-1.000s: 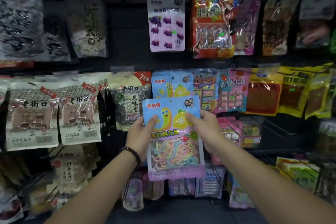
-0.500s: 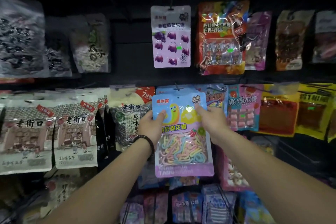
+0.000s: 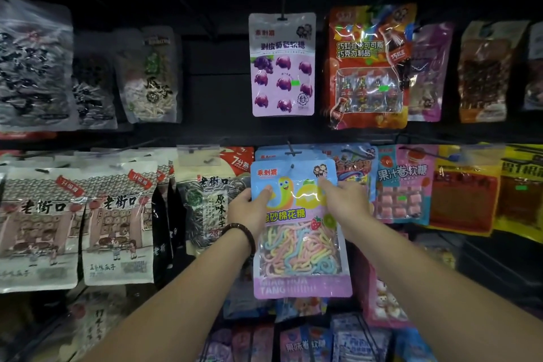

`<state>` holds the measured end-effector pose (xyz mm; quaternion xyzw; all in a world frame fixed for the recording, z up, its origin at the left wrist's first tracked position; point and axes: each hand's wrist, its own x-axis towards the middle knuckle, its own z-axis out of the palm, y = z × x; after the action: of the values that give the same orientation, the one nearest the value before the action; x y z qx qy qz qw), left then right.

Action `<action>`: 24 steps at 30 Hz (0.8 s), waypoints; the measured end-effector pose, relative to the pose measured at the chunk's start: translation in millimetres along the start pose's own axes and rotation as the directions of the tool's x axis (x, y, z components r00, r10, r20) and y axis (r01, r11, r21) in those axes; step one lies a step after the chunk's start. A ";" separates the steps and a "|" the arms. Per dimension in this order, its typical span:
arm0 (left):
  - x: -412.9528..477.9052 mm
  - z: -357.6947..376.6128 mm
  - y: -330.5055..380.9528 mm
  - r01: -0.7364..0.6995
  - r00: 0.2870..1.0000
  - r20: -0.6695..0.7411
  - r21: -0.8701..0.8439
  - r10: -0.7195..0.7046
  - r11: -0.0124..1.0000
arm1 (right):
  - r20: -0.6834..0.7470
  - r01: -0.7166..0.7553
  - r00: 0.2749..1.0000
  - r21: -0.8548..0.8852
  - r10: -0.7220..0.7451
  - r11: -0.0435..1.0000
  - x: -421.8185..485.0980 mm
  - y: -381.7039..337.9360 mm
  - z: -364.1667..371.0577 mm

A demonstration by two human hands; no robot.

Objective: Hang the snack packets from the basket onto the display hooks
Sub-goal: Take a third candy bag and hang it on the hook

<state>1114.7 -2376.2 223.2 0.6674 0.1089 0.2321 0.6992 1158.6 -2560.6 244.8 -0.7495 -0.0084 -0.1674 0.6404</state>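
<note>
I'm in a shop. Rows of sealed snack packets (image 3: 282,64) hang from hooks (image 3: 291,151) on a dark display wall (image 3: 216,91), some with small green stickers (image 3: 294,83).

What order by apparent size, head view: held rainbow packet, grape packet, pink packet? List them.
1. rainbow packet, but it's nearest the camera, so true size unsure.
2. grape packet.
3. pink packet.

At twelve o'clock we see a purple grape pouch (image 3: 282,64), a red cola pouch (image 3: 367,67) at one, seed bags (image 3: 38,229) at nine, a pink candy pouch (image 3: 402,185) and yellow bags (image 3: 520,191) at three.
</note>
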 end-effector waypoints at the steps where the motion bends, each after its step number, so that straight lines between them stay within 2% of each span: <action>1: 1.8 1.6 -0.7 -0.003 1.000 -0.006 0.022 0.003 1.000 | -0.005 -0.005 1.000 -0.020 0.005 1.000 2.1 0.7 2.0; 8: 12.2 6.1 1.1 -0.017 0.997 -0.076 0.204 0.033 0.979 | -0.014 0.017 1.000 -0.305 -0.022 0.952 6.4 -4.4 1.3; 12: 7.0 5.5 -6.8 -0.026 0.990 -0.127 0.280 0.064 0.960 | -0.011 0.023 1.000 -0.347 -0.028 0.938 4.4 6.1 0.9; 18: -18.7 -9.1 -25.7 -0.046 0.990 -0.104 0.422 0.099 0.905 | 0.016 0.090 0.996 -0.423 -0.092 0.902 -25.6 17.8 -16.4; 24: -111.2 -54.3 -83.8 -0.263 0.965 0.129 0.482 0.229 0.836 | 0.127 0.209 0.977 -0.404 -0.172 0.890 -115.1 82.0 -25.9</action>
<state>1008.0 -2380.7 118.6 0.8399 0.0547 0.2622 0.4721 1062.4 -2577.1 139.4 -0.8707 -0.0741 -0.1942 0.4458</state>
